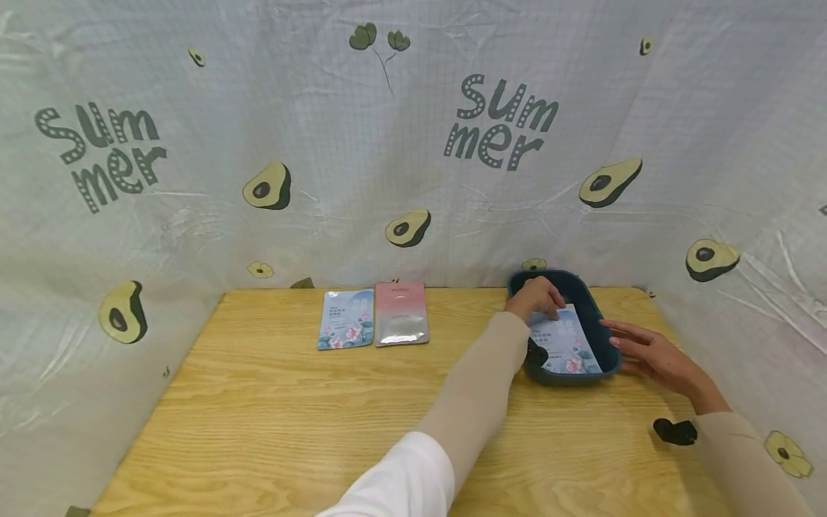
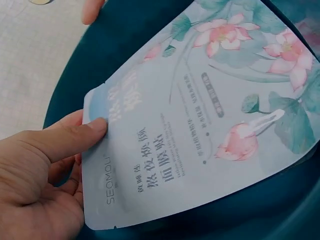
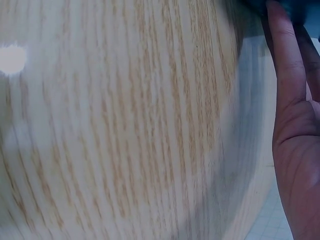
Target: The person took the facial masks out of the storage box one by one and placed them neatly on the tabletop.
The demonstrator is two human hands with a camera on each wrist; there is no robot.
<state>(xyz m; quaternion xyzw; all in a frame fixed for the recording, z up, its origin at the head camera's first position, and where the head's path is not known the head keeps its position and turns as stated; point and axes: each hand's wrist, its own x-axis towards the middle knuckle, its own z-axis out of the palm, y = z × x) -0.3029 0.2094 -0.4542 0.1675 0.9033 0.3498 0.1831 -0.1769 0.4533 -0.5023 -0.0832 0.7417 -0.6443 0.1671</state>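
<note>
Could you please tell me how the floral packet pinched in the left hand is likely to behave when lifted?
The floral packet is probably light, being thin and flat. It likely bends only slightly, since it looks nearly flat while the left hand pinches one end. Its smooth-looking face may make it somewhat slippery.

Well to the left of my left hand (image 1: 536, 296), a blue floral packet (image 1: 347, 319) lies just beside a pink-and-silver packet (image 1: 401, 314) on the wood-grained table (image 1: 291, 431) beneath my hands. Beyond them I see a pale sheet (image 1: 336, 244) printed with avocados (image 1: 268, 187) and "SUMMER" lettering (image 1: 497, 115); one yellow flower (image 1: 788, 454) shows to the right of my right hand (image 1: 662, 362), nearer me.
</note>
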